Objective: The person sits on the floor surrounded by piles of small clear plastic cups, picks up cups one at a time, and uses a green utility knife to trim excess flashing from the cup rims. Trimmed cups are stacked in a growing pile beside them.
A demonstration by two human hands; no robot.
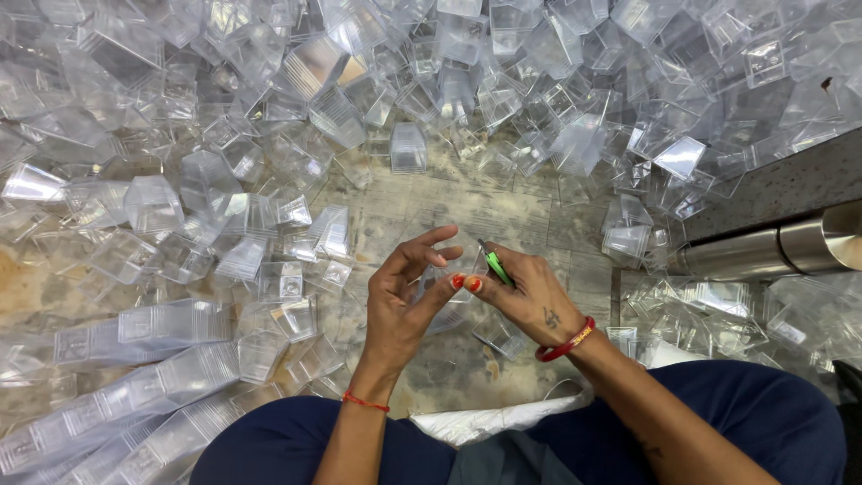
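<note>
A small clear plastic cup [446, 280] is being held between both hands at the near middle of the scene, above the floor [503, 216]. It is being pinched by the left hand [406, 301], whose thumb and forefinger are closing on its near edge while the remaining fingers [431, 241] are being kept spread and raised. A small green-handled tool [494, 266] is being gripped by the right hand [530, 296], with its fingers pressed together around the handle and the tip being pointed at the cup's far rim. Whether the tip is touching the cup cannot be told.

Loose clear cups [409, 148] are lying heaped across the far and left parts of the floor. Nested stacks of cups [153, 422] are lying at the near left. A metal tube [772, 247] is lying at the right, and a white cloth [489, 422] is lying just beside the knees.
</note>
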